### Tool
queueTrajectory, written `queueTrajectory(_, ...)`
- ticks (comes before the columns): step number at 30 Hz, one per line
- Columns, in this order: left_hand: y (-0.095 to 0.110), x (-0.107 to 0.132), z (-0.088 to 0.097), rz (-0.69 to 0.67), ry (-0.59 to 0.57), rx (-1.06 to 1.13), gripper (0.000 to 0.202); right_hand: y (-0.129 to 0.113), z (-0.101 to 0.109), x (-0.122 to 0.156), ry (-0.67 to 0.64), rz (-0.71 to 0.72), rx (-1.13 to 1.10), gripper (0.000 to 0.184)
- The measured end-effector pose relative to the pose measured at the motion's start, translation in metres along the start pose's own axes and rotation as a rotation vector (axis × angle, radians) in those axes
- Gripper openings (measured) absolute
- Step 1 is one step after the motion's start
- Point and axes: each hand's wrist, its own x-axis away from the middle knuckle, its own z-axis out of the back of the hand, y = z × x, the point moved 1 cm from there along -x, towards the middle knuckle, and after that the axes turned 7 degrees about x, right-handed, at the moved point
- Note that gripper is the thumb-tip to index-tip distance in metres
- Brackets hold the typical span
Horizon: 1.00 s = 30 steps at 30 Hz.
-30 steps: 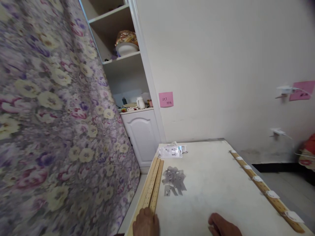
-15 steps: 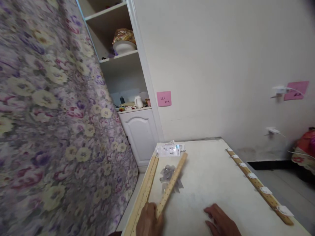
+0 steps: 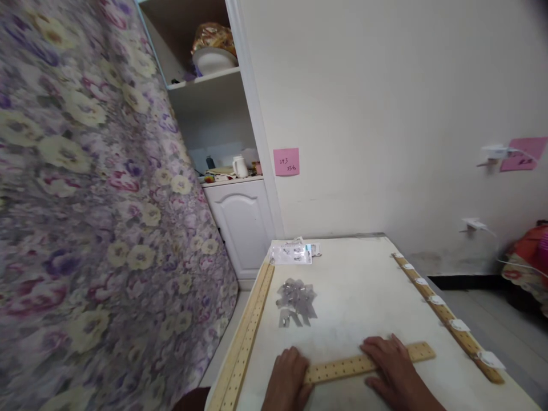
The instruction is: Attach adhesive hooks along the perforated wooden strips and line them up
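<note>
Swung round from pointing away, the wooden strip [image 3: 340, 367] now lies crosswise on the near counter [image 3: 346, 302] in the head view. A pink note [image 3: 286, 162] bears handwritten digits, not surely readable. Left hand [image 3: 286, 379] grip clamps the strip's left end; right hand [image 3: 391, 365] lies across it, clamped or not I cannot tell. Long axis runs left-right, right end slightly farther.

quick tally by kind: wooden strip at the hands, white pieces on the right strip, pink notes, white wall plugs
Pale, flat, perforated wooden strip at the left hand and right hand: 1
White, flat pieces on the long, brown, perforated wooden strip: 6
Pink paper notes: 2
White wall plugs: 2
Total: 11
</note>
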Motion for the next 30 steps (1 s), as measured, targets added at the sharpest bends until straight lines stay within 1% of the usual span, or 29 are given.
queueTrajectory(2, -0.004, 0.005, 0.003, 0.044, -0.015, 0.028, 0.03, -0.004, 0.001, -0.001, -0.018, -0.026, -0.022, 0.041)
queueTrajectory(4, -0.011, 0.012, 0.005, 0.087, -0.011, 0.054, 0.039, -0.01, 0.007, -0.003, -0.029, -0.024, -0.045, 0.034)
queueTrajectory(5, -0.015, 0.016, 0.006, 0.107, -0.005, 0.064, 0.04, -0.013, 0.011, -0.004, -0.036, -0.017, -0.057, 0.03)
queueTrajectory(8, -0.022, 0.021, 0.01, 0.149, -0.005, 0.088, 0.031, -0.02, 0.023, -0.008, -0.073, 0.003, -0.093, 0.023)
queueTrajectory(11, -0.021, 0.014, 0.016, 0.139, 0.032, 0.121, 0.026, -0.022, 0.031, -0.009, -0.104, -0.002, -0.117, 0.023)
queueTrajectory(14, -0.021, 0.001, 0.019, 0.091, 0.086, 0.162, 0.026, -0.019, 0.028, -0.006, -0.103, -0.054, -0.125, 0.026)
queueTrajectory(16, -0.027, -0.007, 0.014, 0.054, 0.115, 0.189, 0.029, -0.015, 0.021, -0.005, -0.09, -0.08, -0.125, 0.027)
queueTrajectory(18, -0.037, -0.01, 0.005, 0.038, 0.146, 0.206, 0.031, -0.011, 0.014, -0.003, -0.085, -0.089, -0.126, 0.028)
queueTrajectory(21, -0.053, -0.008, -0.009, 0.069, 0.206, 0.22, 0.036, -0.006, 0.006, -0.001, -0.079, -0.102, -0.118, 0.03)
queueTrajectory(23, -0.061, -0.004, -0.014, 0.105, 0.238, 0.229, 0.04, -0.004, 0.003, 0.001, -0.063, -0.113, -0.1, 0.034)
queueTrajectory(26, -0.064, 0.0, -0.013, 0.139, 0.24, 0.251, 0.04, -0.003, 0.005, 0.002, -0.049, -0.12, -0.082, 0.034)
queueTrajectory(30, -0.063, -0.001, -0.008, 0.153, 0.223, 0.285, 0.036, -0.004, 0.014, 0.001, -0.063, -0.109, -0.093, 0.031)
